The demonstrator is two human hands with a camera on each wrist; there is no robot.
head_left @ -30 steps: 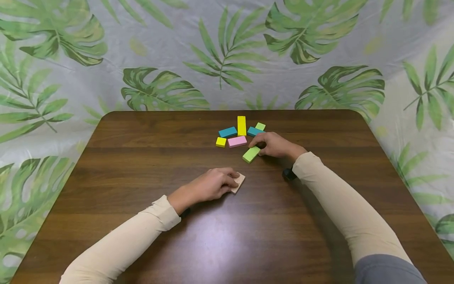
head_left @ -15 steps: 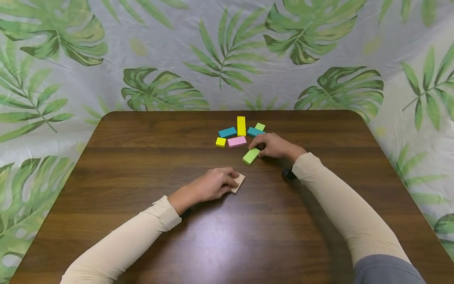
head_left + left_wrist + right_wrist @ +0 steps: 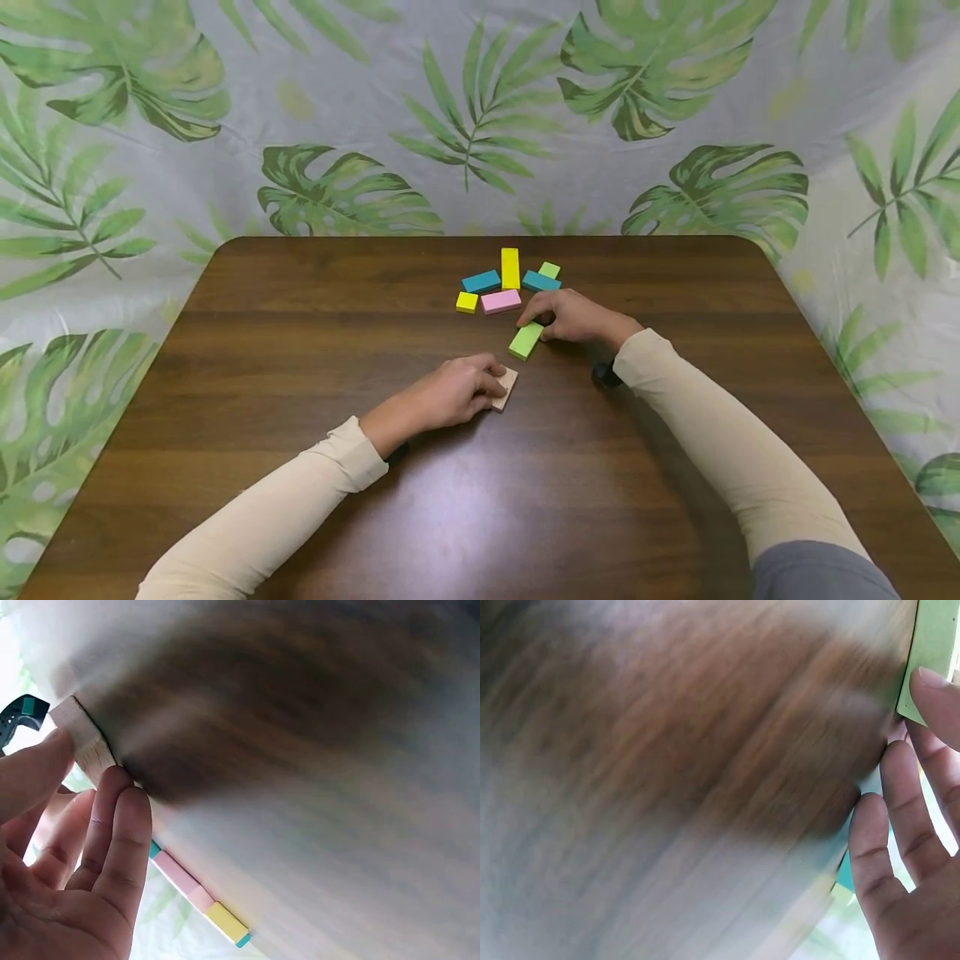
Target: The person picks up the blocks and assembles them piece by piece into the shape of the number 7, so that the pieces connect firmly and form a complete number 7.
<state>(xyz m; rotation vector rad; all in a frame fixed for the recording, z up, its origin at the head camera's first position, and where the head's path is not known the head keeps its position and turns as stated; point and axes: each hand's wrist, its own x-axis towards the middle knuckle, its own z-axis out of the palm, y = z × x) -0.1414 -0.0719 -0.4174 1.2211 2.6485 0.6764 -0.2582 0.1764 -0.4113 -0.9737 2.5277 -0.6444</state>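
My left hand (image 3: 461, 390) pinches a plain wooden block (image 3: 507, 388) on the tabletop, left of the middle. In the left wrist view the thumb and fingers lie along the sides of that wooden block (image 3: 86, 742). Farther off and to the right, my right hand (image 3: 573, 318) grips the far end of a light green block (image 3: 526, 341). The green block points toward the wooden one, with a narrow gap between them. In the right wrist view the thumb lies against the green block (image 3: 932, 656), which the frame edge partly cuts off.
Beyond the hands lie a long yellow block (image 3: 510, 268), a left blue block (image 3: 481, 281), a pink block (image 3: 501, 302), a small yellow block (image 3: 467, 302), a right blue block (image 3: 542, 282) and a second green block (image 3: 550, 269). A leaf-patterned cloth (image 3: 345, 187) hangs behind the brown table (image 3: 300, 367).
My right hand has drawn the light green block slightly toward me and to the left, closer to the wooden block. The left hand stays in almost the same place.
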